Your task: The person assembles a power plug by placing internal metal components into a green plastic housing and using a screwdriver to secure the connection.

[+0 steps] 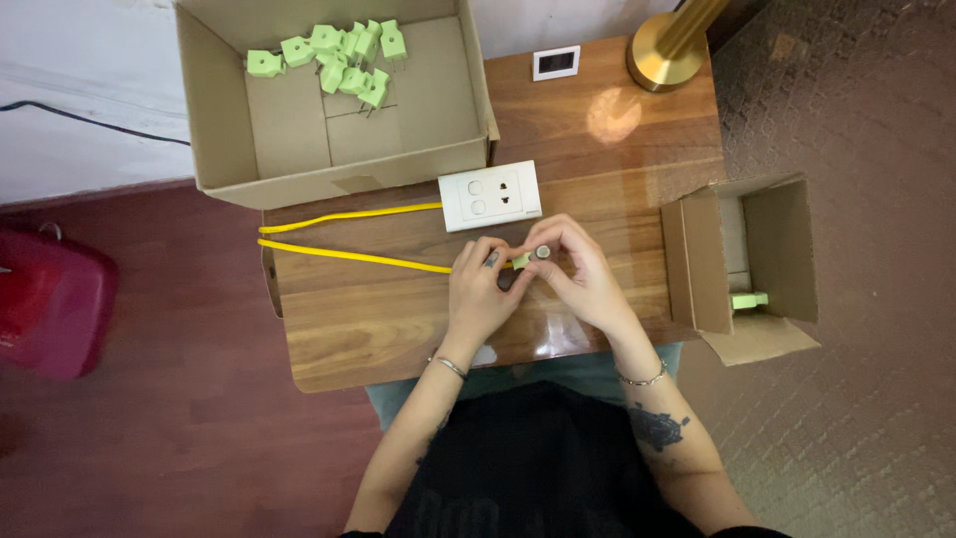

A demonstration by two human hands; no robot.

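My left hand and my right hand meet over the wooden table, both closed around a small light green plug at the end of a yellow cable. My right fingers also pinch a small round grey part at the plug. The cable loops left and runs back to a white wall socket block lying just beyond my hands.
A large open cardboard box at the back left holds several green plugs. A smaller open box at the right holds one green plug. A brass lamp base, a small white device and a red container stand around.
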